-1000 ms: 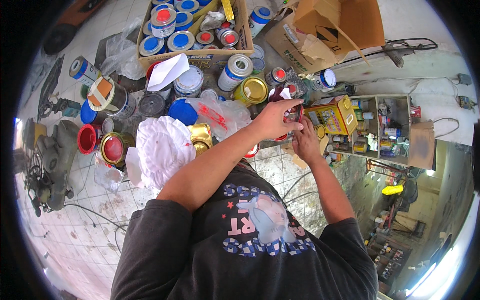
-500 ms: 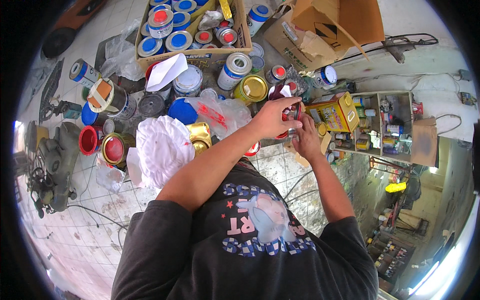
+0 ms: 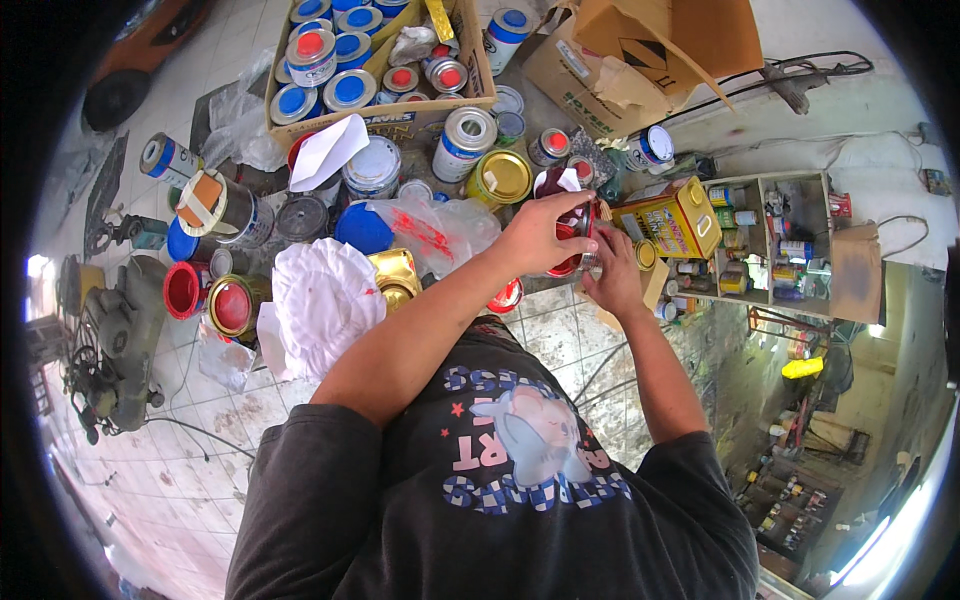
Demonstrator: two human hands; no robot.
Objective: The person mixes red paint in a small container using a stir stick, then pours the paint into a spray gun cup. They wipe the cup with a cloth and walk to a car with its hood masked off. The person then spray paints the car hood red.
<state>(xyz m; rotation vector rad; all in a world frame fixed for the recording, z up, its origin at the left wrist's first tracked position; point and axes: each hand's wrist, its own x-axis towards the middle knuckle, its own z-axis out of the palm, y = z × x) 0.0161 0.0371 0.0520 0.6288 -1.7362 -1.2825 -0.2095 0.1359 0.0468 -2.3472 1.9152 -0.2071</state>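
My left hand (image 3: 536,238) grips a small red container (image 3: 568,262) in the middle of the work surface, its thumb and fingers spread round the side. My right hand (image 3: 617,275) is curled at that container's right side, by a small silver part that I cannot make out clearly. Behind them sit a dark red item with white paper (image 3: 556,181) and a yellow can (image 3: 500,178). A crumpled plastic bag (image 3: 440,230) with red smears and a white cloth (image 3: 325,300) lie to the left. A yellow rectangular tin (image 3: 665,222) stands just right of my hands.
A box of small cans (image 3: 375,110) and torn cardboard (image 3: 640,70) are at the back. Open red paint cans (image 3: 188,292) stand left. A machine (image 3: 115,350) with cables sits on the tiled floor. A shelf of cans (image 3: 795,200) is at right.
My hands have shifted slightly on the container, and more of its red shows between them. My right fingers sit a little lower. The surrounding things look unchanged apart from a slight view shift.
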